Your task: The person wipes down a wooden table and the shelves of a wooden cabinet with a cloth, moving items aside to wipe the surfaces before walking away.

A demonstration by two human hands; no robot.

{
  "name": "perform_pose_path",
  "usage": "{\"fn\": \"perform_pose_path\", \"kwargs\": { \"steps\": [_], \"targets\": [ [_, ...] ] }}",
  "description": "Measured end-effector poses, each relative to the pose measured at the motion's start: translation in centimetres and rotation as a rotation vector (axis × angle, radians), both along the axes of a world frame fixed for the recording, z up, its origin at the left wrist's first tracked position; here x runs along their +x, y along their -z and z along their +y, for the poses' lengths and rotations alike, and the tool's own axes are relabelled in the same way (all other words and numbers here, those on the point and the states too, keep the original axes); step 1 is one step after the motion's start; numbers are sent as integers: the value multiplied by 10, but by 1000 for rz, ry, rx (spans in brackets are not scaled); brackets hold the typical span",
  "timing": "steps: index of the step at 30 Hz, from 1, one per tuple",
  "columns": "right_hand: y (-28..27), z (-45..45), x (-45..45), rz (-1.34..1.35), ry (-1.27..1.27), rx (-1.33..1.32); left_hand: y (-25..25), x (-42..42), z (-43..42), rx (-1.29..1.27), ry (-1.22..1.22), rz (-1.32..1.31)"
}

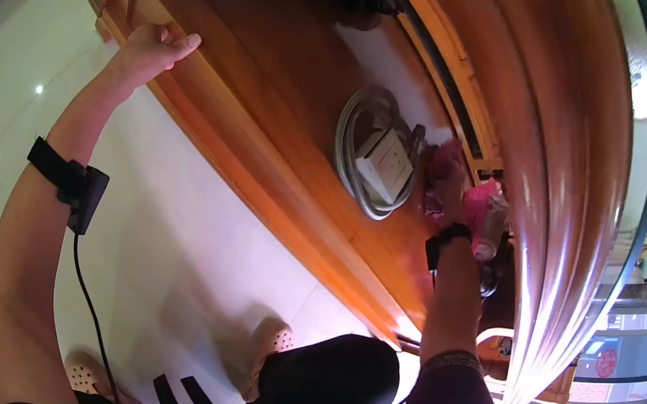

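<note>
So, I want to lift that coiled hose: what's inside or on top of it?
A white box sits within the outline of the coiled hose. Whatever lies directly under the box is hidden.

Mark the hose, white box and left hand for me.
Hose (342, 140): head view, left side of its coil.
White box (386, 165): head view, its broad face.
Left hand (152, 52): head view, middle of the hand.

box (385, 165), coiled hose (343, 139) on shelf (273, 91), between left hand (153, 52) and right hand (449, 190)
</note>
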State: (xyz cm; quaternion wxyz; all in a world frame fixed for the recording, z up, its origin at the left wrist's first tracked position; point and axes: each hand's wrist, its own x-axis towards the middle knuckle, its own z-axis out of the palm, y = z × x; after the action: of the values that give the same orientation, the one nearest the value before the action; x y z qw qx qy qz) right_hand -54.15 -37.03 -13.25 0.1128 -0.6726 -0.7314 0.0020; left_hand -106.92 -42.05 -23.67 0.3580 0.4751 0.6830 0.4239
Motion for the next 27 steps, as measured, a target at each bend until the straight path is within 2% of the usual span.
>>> {"fn": "perform_pose_path", "kwargs": {
  "steps": [2, 5, 6, 7, 9, 12, 14, 15, 19, 24, 27],
  "targets": [
    [3, -18, -1, 14, -93, 45, -2, 5, -5, 84, 2, -107],
    [15, -91, 6, -84, -378, 295, -17, 4, -10, 7, 23, -92],
    [17, -123, 7, -76, -395, 301, -14, -1, -7, -32, 54, -81],
    [21, -147, 9, -42, -376, 266, -17, 0, -9, -29, 57, -84],
    [-8, -188, -16, 197, -83, -144, -26, 6, -16, -97, 12, -88],
    [-28, -214, -51, 277, -159, -150, -24, 6, -17, -192, 53, -71],
    [-42, -204, -48, 596, 27, -144, -29, 6, -17, -209, 83, -60],
    [-21, -186, 0, 497, 55, 52, -33, 8, -17, -226, 129, -62],
    [-10, -100, 30, 294, 90, -12, -36, 11, -11, -273, 151, -51],
    [-22, 8, -7, 220, -16, -50, -41, 17, -14, -195, 64, -9],
    [-21, 65, -48, 191, -91, -56, -27, 13, -5, -180, 65, 24]
  ]
}}
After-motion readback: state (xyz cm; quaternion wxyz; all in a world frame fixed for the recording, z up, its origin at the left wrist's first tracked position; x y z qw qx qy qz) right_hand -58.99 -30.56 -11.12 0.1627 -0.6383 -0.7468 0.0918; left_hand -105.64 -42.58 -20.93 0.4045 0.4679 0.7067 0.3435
